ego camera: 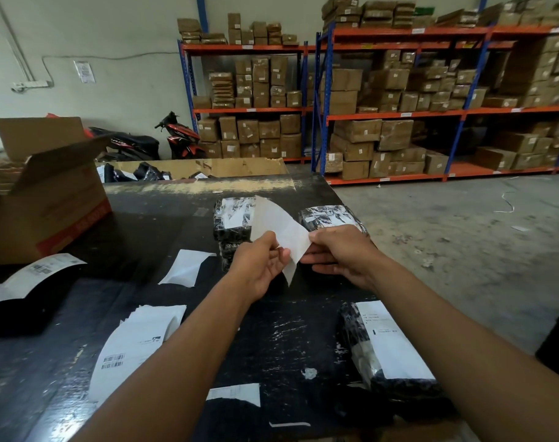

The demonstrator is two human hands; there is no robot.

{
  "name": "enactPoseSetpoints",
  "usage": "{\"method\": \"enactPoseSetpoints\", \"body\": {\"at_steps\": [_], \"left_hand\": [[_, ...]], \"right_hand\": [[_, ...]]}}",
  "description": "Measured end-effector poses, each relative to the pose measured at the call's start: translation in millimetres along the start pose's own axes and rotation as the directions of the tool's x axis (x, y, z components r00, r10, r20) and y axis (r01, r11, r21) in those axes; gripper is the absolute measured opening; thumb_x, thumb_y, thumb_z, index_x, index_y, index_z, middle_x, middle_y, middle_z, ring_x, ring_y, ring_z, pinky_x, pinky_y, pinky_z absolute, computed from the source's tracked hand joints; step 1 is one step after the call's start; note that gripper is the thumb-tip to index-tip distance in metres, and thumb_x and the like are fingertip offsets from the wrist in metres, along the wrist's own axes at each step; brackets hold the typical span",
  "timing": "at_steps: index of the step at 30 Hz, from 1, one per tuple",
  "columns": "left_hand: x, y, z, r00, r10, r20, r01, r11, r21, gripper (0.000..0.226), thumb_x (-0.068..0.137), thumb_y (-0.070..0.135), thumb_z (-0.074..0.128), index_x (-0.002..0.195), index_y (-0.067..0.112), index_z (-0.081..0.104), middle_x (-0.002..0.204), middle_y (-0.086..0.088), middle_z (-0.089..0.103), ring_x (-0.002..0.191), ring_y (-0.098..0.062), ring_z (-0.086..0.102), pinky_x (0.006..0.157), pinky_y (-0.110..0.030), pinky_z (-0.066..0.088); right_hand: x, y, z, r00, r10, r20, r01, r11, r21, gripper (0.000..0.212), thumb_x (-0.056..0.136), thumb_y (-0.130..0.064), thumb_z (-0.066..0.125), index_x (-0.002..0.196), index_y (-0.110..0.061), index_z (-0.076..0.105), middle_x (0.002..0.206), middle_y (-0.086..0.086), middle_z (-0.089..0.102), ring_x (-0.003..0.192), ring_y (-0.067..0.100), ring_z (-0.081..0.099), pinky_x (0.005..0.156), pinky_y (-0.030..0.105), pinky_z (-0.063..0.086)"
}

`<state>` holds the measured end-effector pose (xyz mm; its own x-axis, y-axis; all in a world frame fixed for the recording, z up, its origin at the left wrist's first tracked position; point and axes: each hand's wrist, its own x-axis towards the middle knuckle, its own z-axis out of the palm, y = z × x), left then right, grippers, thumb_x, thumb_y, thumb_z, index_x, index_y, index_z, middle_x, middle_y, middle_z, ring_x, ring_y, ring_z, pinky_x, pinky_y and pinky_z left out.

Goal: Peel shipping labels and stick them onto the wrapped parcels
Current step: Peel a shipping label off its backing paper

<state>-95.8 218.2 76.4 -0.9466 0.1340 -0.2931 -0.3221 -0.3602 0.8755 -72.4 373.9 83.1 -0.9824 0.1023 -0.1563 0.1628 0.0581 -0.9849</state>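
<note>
The peel step is judged to be in hand. A label (pixel 276 223) is held in the air over the middle of the table (pixel 150 224). Its lower end is pinched between thumb and fingers of the left hand (pixel 260 264) and of the right hand (pixel 337 252). Both hands are curled about the sheet, and nothing else is held. A narrow tail hangs below the pinch, so the backing is probably being parted from the sticky face.

The next move is judged to call for the sheet to be freed whole, without curling onto itself, and then pressed flat on a bare parcel. A white label is already borne by the far parcel (pixel 232 218), by the second parcel (pixel 332 215) just behind the right hand, and by the near parcel (pixel 389 342) at the right edge.

Whether two layers have parted cannot be told. The label's printed face is turned away, and the right fingertips are covered by it. The print on the loose labels (pixel 138 339) near the front-left corner is too small to be read. Whether the parcels under the far parcel are bare cannot be told.
</note>
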Motion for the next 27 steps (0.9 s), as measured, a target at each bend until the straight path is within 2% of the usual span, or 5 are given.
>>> {"method": "enactPoseSetpoints", "body": {"at_steps": [7,12,15,19,27], "left_hand": [[-2.1,2.7,0.7,0.998,0.011,0.066,-0.010,1.000,-0.018,0.020,0.091,0.011,0.060,0.107,-0.001,0.058,0.093,-0.016,0.061,0.071,-0.019,0.060,0.058,-0.021,0.058],[1.1,1.2,2.3,0.999,0.043,0.013,-0.043,0.998,0.042,0.011,0.087,-0.001,0.068,0.096,-0.005,0.064,0.089,-0.012,0.064,0.071,-0.013,0.062,0.060,-0.018,0.058],[2.0,1.6,2.1,0.999,0.049,-0.013,-0.048,0.999,0.022,0.006,0.089,-0.001,0.066,0.093,-0.004,0.064,0.084,-0.010,0.063,0.067,-0.011,0.061,0.058,-0.017,0.057],[3.6,1.1,0.8,0.998,0.057,-0.031,-0.056,0.998,0.022,0.010,0.089,0.001,0.067,0.096,-0.004,0.064,0.088,-0.012,0.065,0.068,-0.012,0.062,0.058,-0.017,0.057],[7.0,5.9,-15.9,0.987,0.078,-0.142,-0.068,0.995,0.073,0.017,0.091,0.010,0.068,0.104,-0.001,0.064,0.088,-0.009,0.064,0.059,-0.009,0.055,0.048,-0.016,0.051]], "right_hand": [[0.1,1.7,5.7,0.998,-0.036,-0.058,0.039,0.998,0.045,0.016,0.098,-0.009,0.053,0.109,-0.011,0.064,0.092,0.008,0.072,0.072,0.016,0.072,0.072,0.034,0.057],[-0.9,0.8,7.7,0.982,-0.131,-0.133,0.127,0.991,-0.038,0.020,0.096,-0.002,0.049,0.102,-0.009,0.066,0.091,0.010,0.071,0.070,0.016,0.067,0.067,0.031,0.056],[-1.4,-2.3,8.3,0.987,-0.087,-0.136,0.094,0.995,0.045,0.025,0.093,0.000,0.046,0.101,-0.002,0.070,0.094,0.016,0.071,0.071,0.019,0.067,0.072,0.034,0.058],[-1.5,0.3,7.8,0.981,-0.115,-0.153,0.126,0.990,0.064,0.011,0.088,-0.008,0.067,0.097,-0.002,0.069,0.095,0.017,0.073,0.073,0.021,0.068,0.075,0.035,0.059],[2.5,5.2,5.9,0.977,-0.039,-0.209,0.060,0.994,0.094,0.026,0.081,-0.007,0.078,0.105,-0.008,0.067,0.094,0.013,0.075,0.071,0.018,0.069,0.066,0.030,0.060]]}}
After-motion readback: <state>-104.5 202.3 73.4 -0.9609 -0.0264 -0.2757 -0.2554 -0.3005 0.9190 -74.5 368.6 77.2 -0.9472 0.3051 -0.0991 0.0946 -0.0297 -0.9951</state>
